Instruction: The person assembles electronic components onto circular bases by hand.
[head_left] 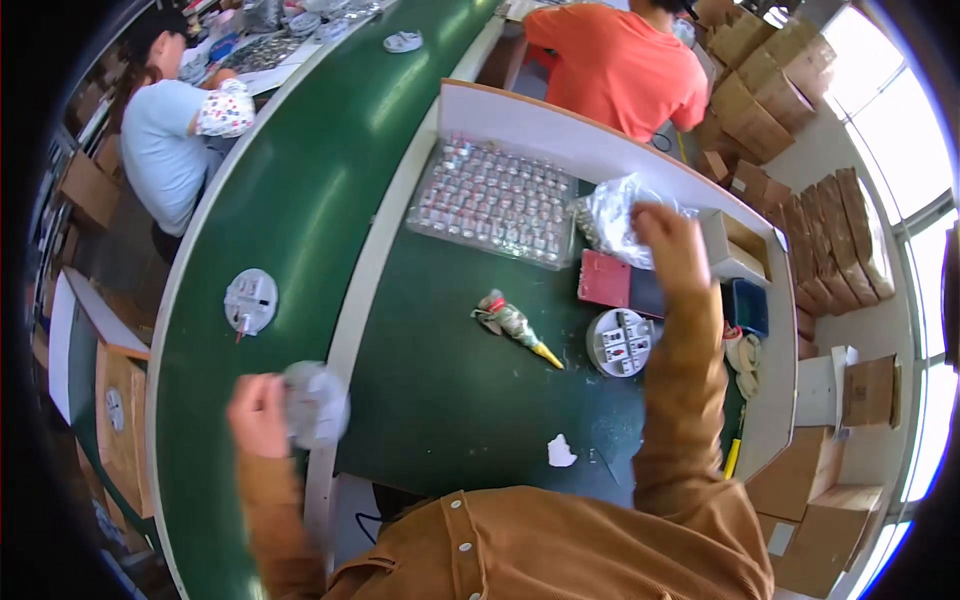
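Note:
My left hand (pixel 258 415), blurred, is closed on the edge of a round grey-white plastic housing (pixel 316 405) above the border between the green conveyor and my bench. My right hand (pixel 670 240) is over a clear plastic bag (pixel 612 215) of small parts, fingers curled together; whatever they hold is hidden. Below that forearm, to its left, another round housing (pixel 620 343) lies with its inner fittings facing up. Mid-bench lies a bag with a yellow pointed nozzle (pixel 517 325). A red box (pixel 604 278) sits beside the plastic bag.
A clear tray (pixel 492 200) of many small parts fills the bench's far left. Low walls (pixel 600 135) edge the bench. A white box (pixel 735 250) and blue bin (pixel 749 307) stand right. Another housing (pixel 250 302) rests on the conveyor (pixel 300 220). Two people work beyond.

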